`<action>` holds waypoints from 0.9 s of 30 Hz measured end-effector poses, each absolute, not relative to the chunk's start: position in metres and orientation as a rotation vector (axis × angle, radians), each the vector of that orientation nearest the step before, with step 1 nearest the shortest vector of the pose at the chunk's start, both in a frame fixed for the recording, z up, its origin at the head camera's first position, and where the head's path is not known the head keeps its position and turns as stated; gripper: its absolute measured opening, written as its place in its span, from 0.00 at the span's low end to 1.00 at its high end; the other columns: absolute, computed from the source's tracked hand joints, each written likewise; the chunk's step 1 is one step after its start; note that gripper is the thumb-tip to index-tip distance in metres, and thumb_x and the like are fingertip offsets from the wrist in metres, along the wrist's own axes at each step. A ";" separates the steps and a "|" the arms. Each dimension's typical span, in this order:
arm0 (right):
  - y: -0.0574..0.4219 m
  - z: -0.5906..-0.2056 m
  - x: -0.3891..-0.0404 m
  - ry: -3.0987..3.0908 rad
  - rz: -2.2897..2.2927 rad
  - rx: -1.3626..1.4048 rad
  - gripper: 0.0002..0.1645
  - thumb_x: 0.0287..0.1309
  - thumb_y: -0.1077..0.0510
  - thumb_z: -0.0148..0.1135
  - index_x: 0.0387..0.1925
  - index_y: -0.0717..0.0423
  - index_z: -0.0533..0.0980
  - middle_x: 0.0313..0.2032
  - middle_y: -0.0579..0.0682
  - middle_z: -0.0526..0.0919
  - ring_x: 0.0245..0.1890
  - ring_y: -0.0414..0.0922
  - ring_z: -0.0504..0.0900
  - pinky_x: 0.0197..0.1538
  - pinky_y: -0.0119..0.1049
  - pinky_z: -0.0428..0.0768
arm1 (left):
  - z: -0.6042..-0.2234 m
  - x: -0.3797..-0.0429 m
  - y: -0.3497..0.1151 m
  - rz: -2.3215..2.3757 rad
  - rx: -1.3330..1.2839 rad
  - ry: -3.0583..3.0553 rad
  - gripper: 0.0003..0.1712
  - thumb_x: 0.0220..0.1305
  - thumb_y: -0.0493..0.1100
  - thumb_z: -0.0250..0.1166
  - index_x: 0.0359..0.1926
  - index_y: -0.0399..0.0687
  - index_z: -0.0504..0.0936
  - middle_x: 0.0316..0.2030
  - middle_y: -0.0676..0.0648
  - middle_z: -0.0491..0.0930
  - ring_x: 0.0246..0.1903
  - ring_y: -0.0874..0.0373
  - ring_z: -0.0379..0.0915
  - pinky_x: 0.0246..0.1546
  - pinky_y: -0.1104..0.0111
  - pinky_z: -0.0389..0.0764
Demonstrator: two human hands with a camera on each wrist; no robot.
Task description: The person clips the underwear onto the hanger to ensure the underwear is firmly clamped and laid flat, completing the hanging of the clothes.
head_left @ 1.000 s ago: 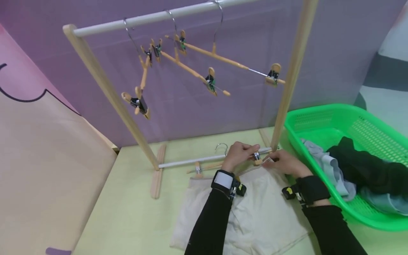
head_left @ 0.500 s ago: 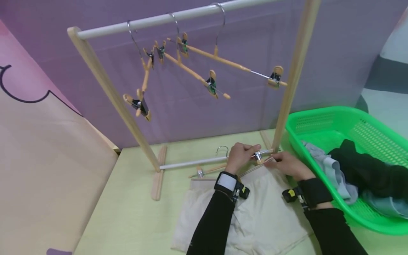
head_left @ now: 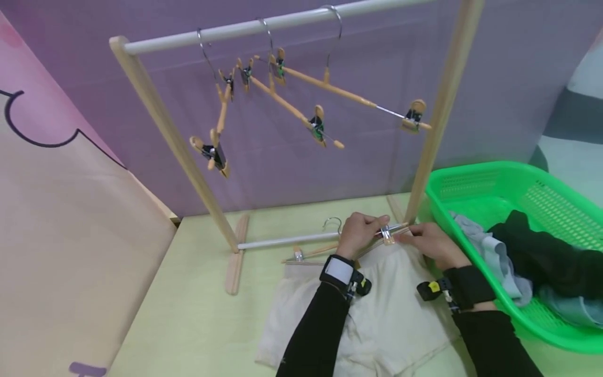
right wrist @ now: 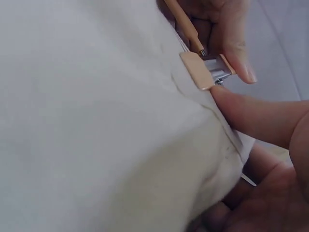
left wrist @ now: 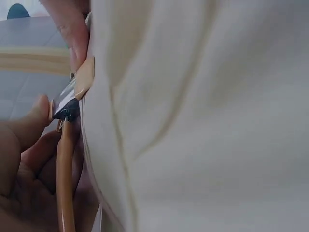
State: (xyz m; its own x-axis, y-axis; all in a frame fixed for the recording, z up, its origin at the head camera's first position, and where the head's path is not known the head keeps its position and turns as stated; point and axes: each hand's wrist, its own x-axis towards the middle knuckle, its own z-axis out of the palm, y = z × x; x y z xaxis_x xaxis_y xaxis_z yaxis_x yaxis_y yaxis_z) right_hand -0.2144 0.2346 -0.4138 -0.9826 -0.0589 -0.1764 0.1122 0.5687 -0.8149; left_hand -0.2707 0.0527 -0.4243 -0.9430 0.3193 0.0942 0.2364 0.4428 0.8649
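Observation:
Cream shorts (head_left: 395,309) lie on the table, their waistband toward the rack. Along it runs a wooden clip hanger (head_left: 322,250), its left clip (head_left: 298,255) at the waistband's left part. My left hand (head_left: 359,234) pinches the hanger's right clip (head_left: 387,236) between thumb and fingers. In the right wrist view that clip's wooden pad (right wrist: 197,70) lies over the waistband edge. My right hand (head_left: 434,245) pinches the waistband's right corner, thumb (right wrist: 260,118) on the front right beside the clip and fingers behind. Part of the hanger is hidden by my left hand.
A wooden rack with a white top rail (head_left: 235,30) stands behind, several clip hangers such as this one (head_left: 325,84) hanging from it. Its lower white bar (head_left: 282,241) runs just behind the shorts. On the right is a green basket (head_left: 471,178) holding dark clothing (head_left: 523,241) and grey clothing.
The right clip has come down onto the waistband from just above it, my left hand still pinching it. My right hand keeps hold of the waistband corner. The head view has shifted slightly.

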 end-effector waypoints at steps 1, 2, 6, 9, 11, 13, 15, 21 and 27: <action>0.234 -0.414 -0.214 2.616 -1.387 0.055 0.32 0.73 0.47 0.53 0.61 0.71 0.72 0.54 0.66 0.74 0.41 0.50 0.68 0.39 0.38 0.66 | -0.425 -0.271 0.053 1.520 0.507 2.596 0.25 0.66 0.60 0.63 0.24 0.47 0.90 0.11 0.56 0.72 0.15 0.64 0.60 0.20 0.73 0.60; 0.234 -0.413 -0.214 2.616 -1.393 0.064 0.32 0.73 0.46 0.53 0.62 0.71 0.71 0.55 0.66 0.74 0.41 0.49 0.68 0.39 0.37 0.66 | -0.425 -0.271 0.053 1.502 0.513 2.593 0.25 0.67 0.61 0.63 0.25 0.47 0.90 0.11 0.57 0.68 0.15 0.64 0.59 0.20 0.73 0.59; 0.236 -0.414 -0.215 2.580 -1.450 0.092 0.31 0.72 0.47 0.54 0.60 0.71 0.73 0.33 0.55 0.76 0.22 0.42 0.67 0.28 0.35 0.68 | -0.427 -0.272 0.054 1.459 0.556 2.560 0.25 0.68 0.62 0.61 0.31 0.48 0.90 0.13 0.58 0.65 0.16 0.63 0.59 0.20 0.72 0.58; 0.237 -0.416 -0.216 2.555 -1.478 0.090 0.31 0.71 0.47 0.56 0.59 0.71 0.73 0.27 0.49 0.69 0.14 0.39 0.60 0.21 0.36 0.65 | -0.427 -0.271 0.053 1.478 0.578 2.536 0.24 0.67 0.63 0.61 0.36 0.49 0.91 0.21 0.57 0.79 0.21 0.65 0.67 0.23 0.73 0.65; 0.238 -0.417 -0.215 2.555 -1.476 0.078 0.32 0.71 0.46 0.56 0.59 0.71 0.73 0.31 0.49 0.69 0.16 0.40 0.62 0.22 0.36 0.64 | -0.426 -0.270 0.051 1.500 0.596 2.525 0.24 0.66 0.63 0.62 0.39 0.49 0.91 0.28 0.56 0.85 0.26 0.66 0.74 0.28 0.74 0.71; 0.239 -0.418 -0.215 2.552 -1.476 0.074 0.31 0.71 0.46 0.56 0.58 0.71 0.73 0.31 0.50 0.68 0.17 0.41 0.62 0.23 0.36 0.65 | -0.425 -0.270 0.046 1.519 0.617 2.521 0.22 0.66 0.62 0.63 0.41 0.49 0.90 0.33 0.54 0.87 0.30 0.65 0.78 0.32 0.72 0.75; 0.239 -0.418 -0.215 2.545 -1.478 0.078 0.30 0.71 0.46 0.56 0.56 0.70 0.74 0.29 0.49 0.67 0.16 0.41 0.63 0.22 0.36 0.66 | -0.423 -0.269 0.037 1.529 0.638 2.517 0.21 0.67 0.60 0.64 0.44 0.49 0.89 0.38 0.52 0.88 0.36 0.64 0.80 0.38 0.71 0.78; 0.240 -0.419 -0.214 2.511 -1.491 0.067 0.30 0.72 0.47 0.55 0.58 0.70 0.71 0.30 0.51 0.70 0.13 0.40 0.62 0.20 0.38 0.68 | -0.409 -0.266 -0.002 1.404 0.672 2.593 0.17 0.72 0.52 0.60 0.52 0.49 0.84 0.46 0.49 0.85 0.45 0.57 0.80 0.45 0.67 0.79; 0.242 -0.416 -0.211 2.477 -1.493 0.049 0.32 0.72 0.47 0.54 0.62 0.71 0.68 0.38 0.56 0.71 0.13 0.40 0.62 0.21 0.38 0.69 | -0.407 -0.266 -0.041 1.252 0.659 2.714 0.17 0.73 0.48 0.60 0.53 0.44 0.83 0.47 0.46 0.84 0.47 0.54 0.80 0.47 0.64 0.79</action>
State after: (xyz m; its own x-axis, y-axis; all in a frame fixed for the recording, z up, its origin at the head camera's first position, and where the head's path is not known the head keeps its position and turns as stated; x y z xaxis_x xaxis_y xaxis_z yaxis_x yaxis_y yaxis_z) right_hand -0.2115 0.2419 -0.4162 -0.9686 -0.0984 -0.2282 0.1559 0.4745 -0.8663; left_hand -0.2658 -0.0411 -0.4070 -0.9042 0.4144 0.1037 0.3479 0.5735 0.7416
